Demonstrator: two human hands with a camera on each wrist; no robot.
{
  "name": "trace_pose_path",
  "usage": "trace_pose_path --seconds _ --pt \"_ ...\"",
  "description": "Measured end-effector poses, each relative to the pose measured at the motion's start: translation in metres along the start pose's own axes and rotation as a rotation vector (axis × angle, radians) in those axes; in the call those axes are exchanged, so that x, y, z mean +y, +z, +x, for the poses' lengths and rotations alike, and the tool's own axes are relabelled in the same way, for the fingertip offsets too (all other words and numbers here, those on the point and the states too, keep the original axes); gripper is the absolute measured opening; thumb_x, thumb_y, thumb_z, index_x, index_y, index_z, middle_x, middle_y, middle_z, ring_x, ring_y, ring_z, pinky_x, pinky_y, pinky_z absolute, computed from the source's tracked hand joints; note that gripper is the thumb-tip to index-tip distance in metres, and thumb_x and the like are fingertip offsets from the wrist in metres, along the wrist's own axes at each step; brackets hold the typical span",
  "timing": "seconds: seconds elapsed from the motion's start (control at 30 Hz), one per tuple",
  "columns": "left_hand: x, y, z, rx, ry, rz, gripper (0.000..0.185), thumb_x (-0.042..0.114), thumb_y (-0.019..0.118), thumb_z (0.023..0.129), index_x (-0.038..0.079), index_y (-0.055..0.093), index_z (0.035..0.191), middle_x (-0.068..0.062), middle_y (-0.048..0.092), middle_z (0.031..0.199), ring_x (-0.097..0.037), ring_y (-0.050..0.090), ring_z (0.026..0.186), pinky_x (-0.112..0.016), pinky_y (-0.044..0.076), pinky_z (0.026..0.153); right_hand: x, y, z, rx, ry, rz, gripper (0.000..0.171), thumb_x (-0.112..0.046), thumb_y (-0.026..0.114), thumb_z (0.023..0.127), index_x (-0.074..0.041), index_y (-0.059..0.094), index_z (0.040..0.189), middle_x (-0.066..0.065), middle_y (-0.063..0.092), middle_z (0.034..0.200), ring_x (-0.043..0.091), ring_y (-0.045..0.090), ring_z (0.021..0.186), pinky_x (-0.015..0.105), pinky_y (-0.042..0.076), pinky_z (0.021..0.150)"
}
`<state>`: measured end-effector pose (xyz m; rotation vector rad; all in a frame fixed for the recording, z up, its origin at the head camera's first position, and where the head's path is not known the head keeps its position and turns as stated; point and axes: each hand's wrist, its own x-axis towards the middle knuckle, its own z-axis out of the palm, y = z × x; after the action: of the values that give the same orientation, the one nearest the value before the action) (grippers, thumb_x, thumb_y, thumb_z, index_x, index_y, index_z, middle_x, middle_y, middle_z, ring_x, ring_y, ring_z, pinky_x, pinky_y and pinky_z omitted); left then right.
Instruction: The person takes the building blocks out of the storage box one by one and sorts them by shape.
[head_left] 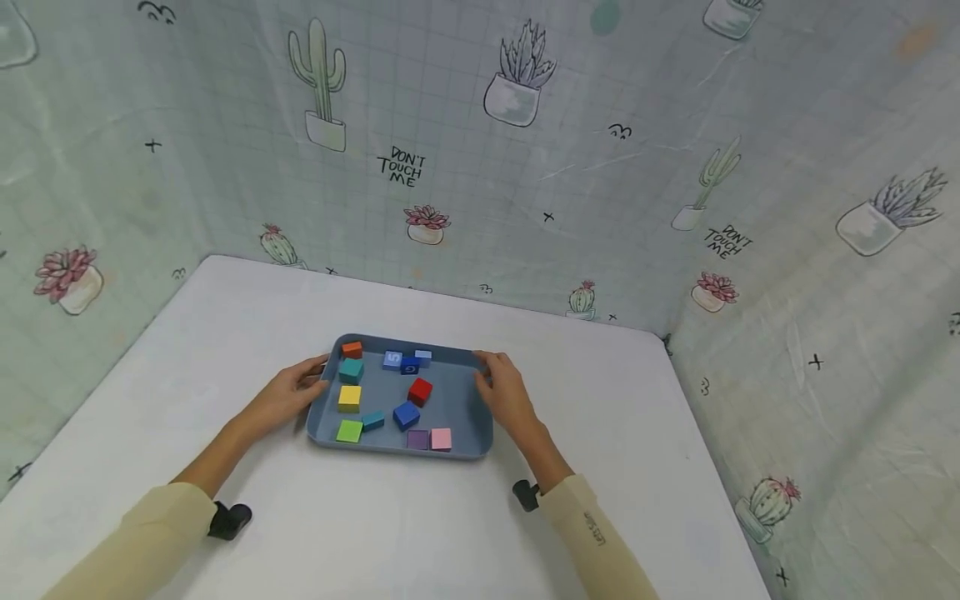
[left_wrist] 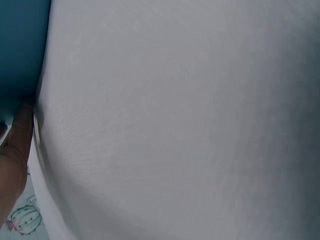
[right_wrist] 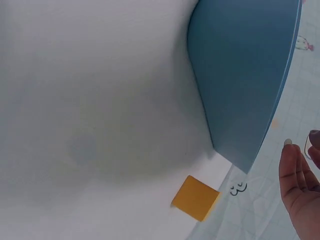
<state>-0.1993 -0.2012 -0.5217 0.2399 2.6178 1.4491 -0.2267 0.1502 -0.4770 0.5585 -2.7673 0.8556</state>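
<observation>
While both hands sit at the blue tray [head_left: 461,446] mid-tabletop [head_left: 637,467], left hand [head_left: 296,390] holds its left rim w/ fingers curled, right hand [head_left: 504,390] holds the right rim. Tray lies directly btwn them, long axis left-right; coloured blocks [head_left: 420,390] inside.

In my left wrist view, the picture's edge cuts off my left hand [left_wrist: 14,160] and the shallow blue plastic tray [left_wrist: 22,47] beside it. My right hand [right_wrist: 302,192] is cropped too, so its hold beside that tray stays unclear.
</observation>
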Motion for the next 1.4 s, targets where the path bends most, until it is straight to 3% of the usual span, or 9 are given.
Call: trace_pose_path --seconds 0.17,0.37,0.7,0.93,1.13,1.4 --pt "0.002 0.001 -0.002 -0.004 0.006 0.003 0.056 0.017 0.049 0.099 -0.005 0.027 0.145 -0.032 0.037 0.138 -0.044 0.044 0.120 -0.055 0.038 0.099 -0.003 0.004 0.000 -0.006 -0.011 0.010 0.035 -0.005 0.062 0.090 -0.004 0.056 0.125 0.016 0.058 0.107 0.016 0.059 0.086 0.021 0.052 0.067" --pt "0.003 0.001 -0.002 -0.003 -0.013 -0.010 0.057 0.018 0.049 0.099 -0.004 0.026 0.145 -0.031 0.036 0.139 -0.044 0.042 0.122 -0.054 0.037 0.100 -0.006 0.007 0.005 -0.054 0.050 -0.034 0.037 -0.008 0.064 0.090 -0.007 0.057 0.126 0.014 0.058 0.106 0.015 0.059 0.087 0.019 0.052 0.069" --pt "0.003 0.001 0.000 0.001 -0.022 -0.006 0.057 0.018 0.049 0.099 -0.004 0.025 0.146 -0.031 0.035 0.140 -0.045 0.041 0.123 -0.054 0.036 0.101 -0.014 0.018 0.011 -0.250 0.098 -0.042 0.039 -0.016 0.066 0.090 -0.009 0.057 0.127 0.009 0.058 0.110 0.017 0.061 0.092 0.022 0.053 0.078" --pt "-0.003 0.003 0.002 0.002 -0.027 -0.021 0.057 0.019 0.049 0.099 -0.002 0.026 0.146 -0.030 0.036 0.140 -0.043 0.042 0.123 -0.054 0.037 0.100 -0.023 0.032 0.013 -0.359 0.046 -0.056 0.041 -0.022 0.070 0.087 -0.007 0.060 0.124 0.007 0.059 0.107 0.014 0.059 0.091 0.019 0.052 0.077" --pt "-0.006 0.005 0.001 0.006 -0.013 -0.007 0.057 0.020 0.050 0.099 -0.003 0.027 0.146 -0.030 0.037 0.140 -0.042 0.044 0.121 -0.053 0.038 0.099 -0.031 0.045 0.009 -0.366 0.038 -0.087 0.042 -0.024 0.071 0.086 -0.007 0.061 0.123 0.006 0.059 0.105 0.012 0.059 0.089 0.016 0.051 0.074" --pt "-0.005 0.002 -0.001 0.016 -0.007 -0.018 0.057 0.021 0.050 0.099 -0.003 0.027 0.146 -0.029 0.038 0.139 -0.042 0.045 0.120 -0.053 0.039 0.099 -0.034 0.052 0.008 -0.344 0.032 -0.136 0.041 -0.027 0.071 0.085 -0.007 0.062 0.120 0.000 0.054 0.089 0.011 0.050 0.077 0.015 0.046 0.065"
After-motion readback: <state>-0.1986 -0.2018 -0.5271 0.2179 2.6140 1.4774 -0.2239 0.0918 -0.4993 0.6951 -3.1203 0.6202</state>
